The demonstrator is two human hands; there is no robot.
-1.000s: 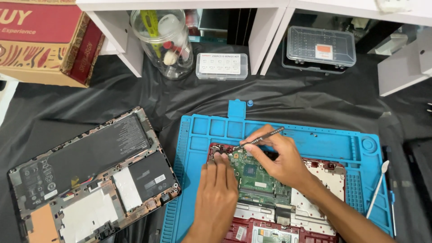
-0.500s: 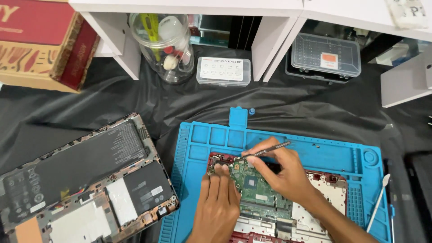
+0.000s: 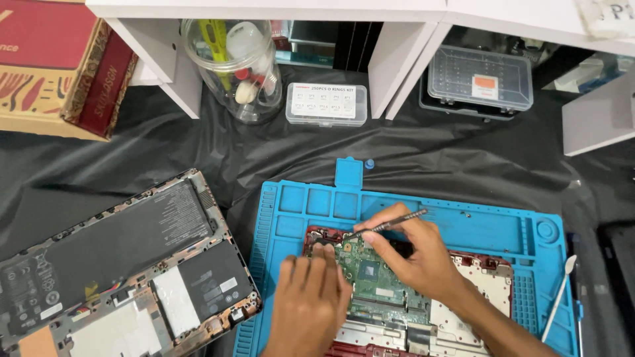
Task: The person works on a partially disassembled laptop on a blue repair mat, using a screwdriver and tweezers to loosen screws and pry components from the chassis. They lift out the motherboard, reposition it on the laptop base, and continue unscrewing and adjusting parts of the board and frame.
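Here, on a blue mat [image 3: 463, 228] near the tabletop's front edge, the right hand [image 3: 423, 261] pinches a thin metal tool [image 3: 387, 225] over a fragile green circuit board [image 3: 370, 281]; left hand [image 3: 311, 301], fingers flat, steadies it. Best gripped by its edges.

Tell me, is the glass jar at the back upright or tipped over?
Upright. The jar stands on its base on the black cloth, with small items resting inside at the bottom.

Surface: crumpled black sheet [image 3: 463, 152] across the whole worktop.
Furniture: white shelf unit [image 3: 397, 59] along the frame's top, legs standing on the sheet.
Light: even, soft shadows.
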